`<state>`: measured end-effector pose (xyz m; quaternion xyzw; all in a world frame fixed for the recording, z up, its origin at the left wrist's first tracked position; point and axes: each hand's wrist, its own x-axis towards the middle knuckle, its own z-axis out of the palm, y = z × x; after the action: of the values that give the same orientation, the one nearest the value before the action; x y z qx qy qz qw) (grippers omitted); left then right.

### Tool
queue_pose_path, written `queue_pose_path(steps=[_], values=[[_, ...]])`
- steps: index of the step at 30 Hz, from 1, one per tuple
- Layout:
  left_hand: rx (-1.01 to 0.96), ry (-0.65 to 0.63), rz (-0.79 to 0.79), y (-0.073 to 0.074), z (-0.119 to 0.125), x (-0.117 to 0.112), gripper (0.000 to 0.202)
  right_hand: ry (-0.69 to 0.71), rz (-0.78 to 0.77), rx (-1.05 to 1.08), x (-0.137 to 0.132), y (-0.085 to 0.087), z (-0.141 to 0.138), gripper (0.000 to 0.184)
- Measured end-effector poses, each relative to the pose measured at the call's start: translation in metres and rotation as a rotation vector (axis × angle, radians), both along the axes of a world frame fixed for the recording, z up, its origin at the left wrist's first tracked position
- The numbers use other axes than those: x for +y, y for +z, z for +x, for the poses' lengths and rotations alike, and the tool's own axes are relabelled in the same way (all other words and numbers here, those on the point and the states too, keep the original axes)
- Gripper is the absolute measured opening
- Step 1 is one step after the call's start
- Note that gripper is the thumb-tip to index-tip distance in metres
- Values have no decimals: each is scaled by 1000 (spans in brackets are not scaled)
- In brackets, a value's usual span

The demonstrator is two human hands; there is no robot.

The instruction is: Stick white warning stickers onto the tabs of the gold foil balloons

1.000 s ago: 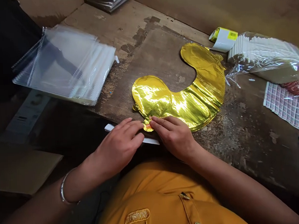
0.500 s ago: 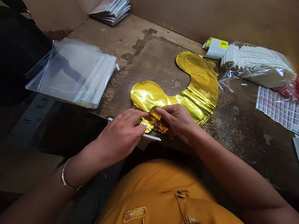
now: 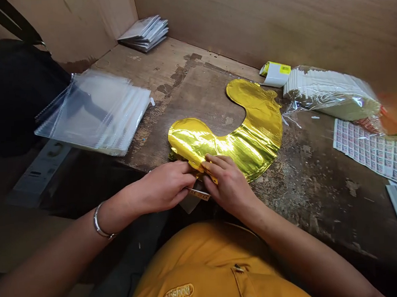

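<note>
A flat gold foil balloon [image 3: 251, 132], curved like a horseshoe, lies on the worn wooden table [image 3: 320, 177]. Its near end is folded over at the table's front edge. My left hand [image 3: 167, 185] and my right hand [image 3: 229, 184] meet on that folded end, fingers pressed together and pinching the foil. A white card strip [image 3: 197, 194] pokes out beneath them, between the two hands. A metal bangle sits on my left wrist.
A stack of clear plastic sleeves [image 3: 93, 109] lies at the left. At the right are a wrapped bundle of white cards [image 3: 328, 93], a label roll [image 3: 276, 72] and a sticker sheet [image 3: 371, 150]. Flat packets [image 3: 144, 32] are stacked in the far corner.
The balloon's near tip has been folded over onto itself and both hands have closed in on the fold. The camera has tilted, so everything sits lower in view.
</note>
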<state>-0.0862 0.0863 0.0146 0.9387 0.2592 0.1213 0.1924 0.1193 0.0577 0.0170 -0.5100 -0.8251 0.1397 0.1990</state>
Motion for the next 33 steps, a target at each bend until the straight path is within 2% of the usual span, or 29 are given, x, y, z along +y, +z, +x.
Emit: queue_pose_path(steps=[1, 3, 5, 7, 8, 11, 14, 16, 18, 22, 24, 26, 28, 29, 31, 33], values=[[-8, -6, -10, 1, 0, 0, 12, -24, -10, 11, 0, 0, 0, 21], [-29, -15, -32, 3, 0, -1, 13, -104, -71, 89, 11, 3, 6, 18], [-48, -6, -38, 3, -1, -1, 15, -188, -171, 196, 38, 9, 24, 14], [-56, 12, -33, 2, -2, -1, 15, -295, -205, 266, 77, 18, 55, 8], [-63, 11, -35, 1, -2, -1, 16, -414, -133, 244, 99, 24, 74, 5], [-90, 1, -29, -3, -2, -1, 16, -627, 36, 169, 158, 43, 133, 7], [-98, 11, -36, -4, -1, -2, 17, -773, 161, 53, 183, 55, 165, 11], [-107, 25, -45, -4, -1, -3, 17, -787, 215, -40, 177, 55, 164, 19], [-120, 29, -53, -5, -1, -4, 18, -713, 218, -146, 159, 48, 148, 23], [-93, 19, -77, -6, -1, -1, 16, -456, 49, -343, 119, 22, 113, 20], [-61, 16, -92, -6, 0, 1, 15, -425, -29, -411, 106, 16, 105, 27], [-34, 21, -113, -4, 0, 1, 15, -456, -60, -457, 94, 19, 99, 36], [-9, 24, -149, 2, 1, -1, 15, -448, -8, -435, 75, 30, 87, 40], [-10, 36, -171, 5, 2, -3, 15, -394, 63, -372, 63, 37, 77, 39], [-47, 100, -222, 13, 3, -8, 14, -162, 141, -176, 32, 50, 54, 34], [-124, 212, -345, 22, 5, -16, 11, 114, 19, -6, 1, 57, 31, 34]])
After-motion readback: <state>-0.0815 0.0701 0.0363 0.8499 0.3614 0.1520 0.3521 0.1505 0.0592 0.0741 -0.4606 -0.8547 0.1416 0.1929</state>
